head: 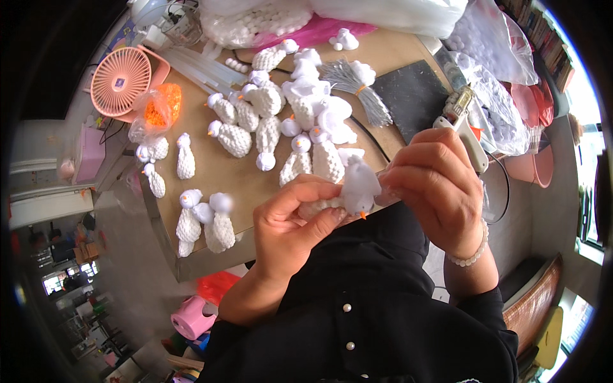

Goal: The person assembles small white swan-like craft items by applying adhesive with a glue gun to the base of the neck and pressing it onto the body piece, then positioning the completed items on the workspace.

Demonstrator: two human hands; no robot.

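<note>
A white snowman doll (361,186) with a small orange nose and a white cloth hat lies in my left hand (297,220), whose thumb and fingers close on its bumpy white body. My right hand (436,182), with a beaded bracelet at the wrist, is just right of the hat, its fingertips pinched together at the hat's edge; whether they hold the cloth is hidden. Beyond my hands, several similar dolls (233,139) with knobbly bodies lie on the brown tabletop (201,167). White hats (333,115) are heaped near the middle. A glue gun (462,129) stands just beyond my right hand.
A pink fan (120,82) and a bag of orange pieces (163,106) stand at the left. Glue sticks (201,67), a bundle of silvery wires (359,88) and a black mat (409,95) lie farther back. Bags of white balls (258,24) line the far edge.
</note>
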